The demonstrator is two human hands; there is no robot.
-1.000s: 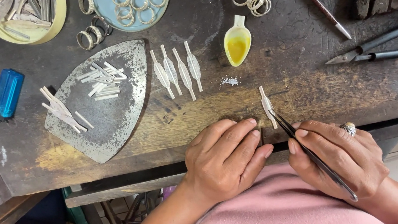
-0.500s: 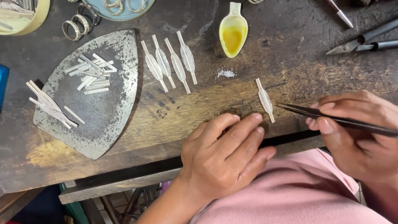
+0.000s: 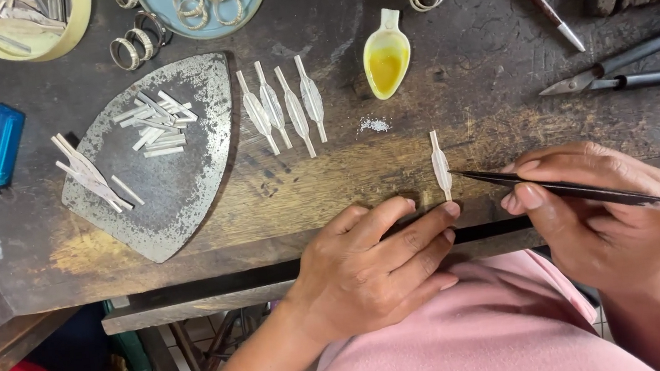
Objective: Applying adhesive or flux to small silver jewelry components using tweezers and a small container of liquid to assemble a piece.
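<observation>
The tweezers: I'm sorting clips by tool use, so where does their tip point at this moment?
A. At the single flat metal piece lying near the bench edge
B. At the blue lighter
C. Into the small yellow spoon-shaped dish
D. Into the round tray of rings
A: the right hand holds the tweezers with the tip just beside the single flat metal piece, above the left hand's fingertips.

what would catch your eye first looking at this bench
The right hand holds dark tweezers pointed at a small silver piece near the bench's front edge, with the left hand resting beside it. Farther back sit four similar pieces and a yellow spoon.
</observation>
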